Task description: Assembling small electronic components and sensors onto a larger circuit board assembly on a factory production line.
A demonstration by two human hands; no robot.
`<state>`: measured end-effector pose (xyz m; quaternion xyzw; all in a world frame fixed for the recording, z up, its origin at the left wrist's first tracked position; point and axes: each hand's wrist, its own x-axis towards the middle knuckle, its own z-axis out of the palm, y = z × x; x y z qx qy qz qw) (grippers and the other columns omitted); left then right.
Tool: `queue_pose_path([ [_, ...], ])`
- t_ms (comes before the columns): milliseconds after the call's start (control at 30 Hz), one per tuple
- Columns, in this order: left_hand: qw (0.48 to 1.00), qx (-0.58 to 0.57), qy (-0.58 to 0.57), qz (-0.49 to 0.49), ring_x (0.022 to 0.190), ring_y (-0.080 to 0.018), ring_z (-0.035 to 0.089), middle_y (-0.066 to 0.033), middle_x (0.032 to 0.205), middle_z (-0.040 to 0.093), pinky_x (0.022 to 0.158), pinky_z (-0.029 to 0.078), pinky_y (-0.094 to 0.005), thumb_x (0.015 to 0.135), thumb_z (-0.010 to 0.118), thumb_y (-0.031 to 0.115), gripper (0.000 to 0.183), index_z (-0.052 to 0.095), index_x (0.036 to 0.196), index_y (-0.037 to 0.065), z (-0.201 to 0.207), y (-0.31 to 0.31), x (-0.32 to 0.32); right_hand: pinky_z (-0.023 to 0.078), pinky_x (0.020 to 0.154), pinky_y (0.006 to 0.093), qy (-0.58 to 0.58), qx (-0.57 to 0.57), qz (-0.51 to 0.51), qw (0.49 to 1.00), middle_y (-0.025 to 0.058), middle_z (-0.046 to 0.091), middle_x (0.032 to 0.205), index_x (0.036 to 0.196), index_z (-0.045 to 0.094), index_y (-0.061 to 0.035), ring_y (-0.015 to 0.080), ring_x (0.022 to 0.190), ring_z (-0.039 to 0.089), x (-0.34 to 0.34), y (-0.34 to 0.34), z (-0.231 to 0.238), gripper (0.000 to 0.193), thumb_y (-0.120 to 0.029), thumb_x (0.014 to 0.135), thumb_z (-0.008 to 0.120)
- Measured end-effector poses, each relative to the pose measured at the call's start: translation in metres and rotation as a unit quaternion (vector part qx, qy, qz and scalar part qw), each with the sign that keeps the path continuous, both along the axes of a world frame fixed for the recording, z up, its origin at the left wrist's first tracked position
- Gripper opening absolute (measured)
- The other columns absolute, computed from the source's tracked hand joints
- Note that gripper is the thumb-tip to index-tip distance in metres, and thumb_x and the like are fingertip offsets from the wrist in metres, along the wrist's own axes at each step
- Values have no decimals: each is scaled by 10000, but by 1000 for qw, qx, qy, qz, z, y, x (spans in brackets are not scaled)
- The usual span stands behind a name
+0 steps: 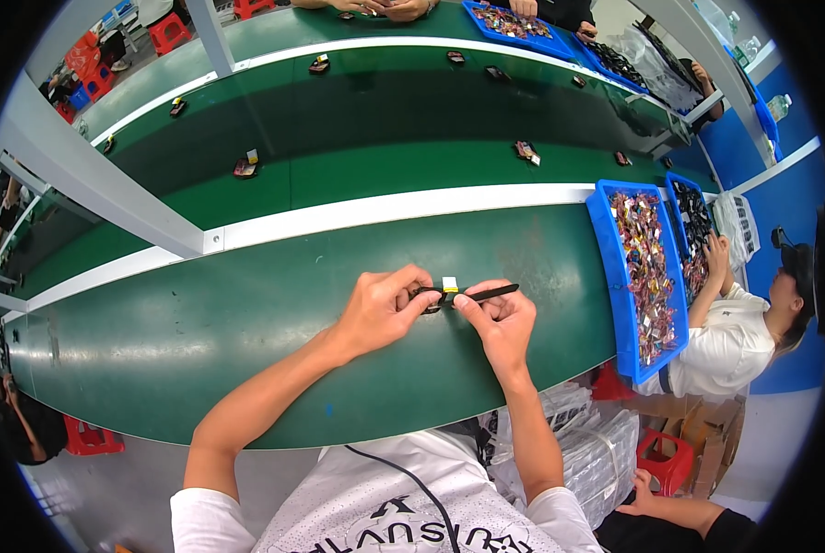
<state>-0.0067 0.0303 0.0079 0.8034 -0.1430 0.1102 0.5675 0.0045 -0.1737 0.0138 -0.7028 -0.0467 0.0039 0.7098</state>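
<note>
My left hand [382, 307] and my right hand [497, 318] meet over the green work surface [246, 323]. Between the fingertips of both sits a small dark part [437, 297] with a yellow-and-white tag on top. My right hand also grips a thin black stick-like tool [491, 292] that points to the right. Both forearms come up from the lower edge. The underside of the small part is hidden by my fingers.
A blue tray [615, 304] full of small colourful parts lies at the right, with a second blue tray [675, 198] behind it. A green conveyor belt [385, 157] beyond carries several small dark parts [245, 167]. A seated person's hand [718, 253] reaches into the trays. Plastic bags [587, 452] lie by my right side.
</note>
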Motion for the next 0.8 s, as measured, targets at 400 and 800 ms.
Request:
queue_pose_path([
  [400, 964, -174, 195, -45, 533, -77, 617, -79, 757, 719, 435, 428, -228, 956, 703, 94, 133, 684, 1022, -20, 16, 4, 5, 304, 486, 165, 22, 74, 6, 997, -41, 602, 693, 944, 684, 10, -16, 548, 438, 2, 1, 9, 129, 47, 863, 777],
  [800, 929, -227, 268, -119, 643, -184, 725, -138, 922, 727, 486, 552, -257, 1032, 599, 124, 289, 635, 1220, -93, 10, 16, 9, 263, 440, 187, -91, -6, -17, 996, -10, 696, 769, 871, 738, -8, -24, 493, 409, -10, 4, 7, 116, 12, 814, 837],
])
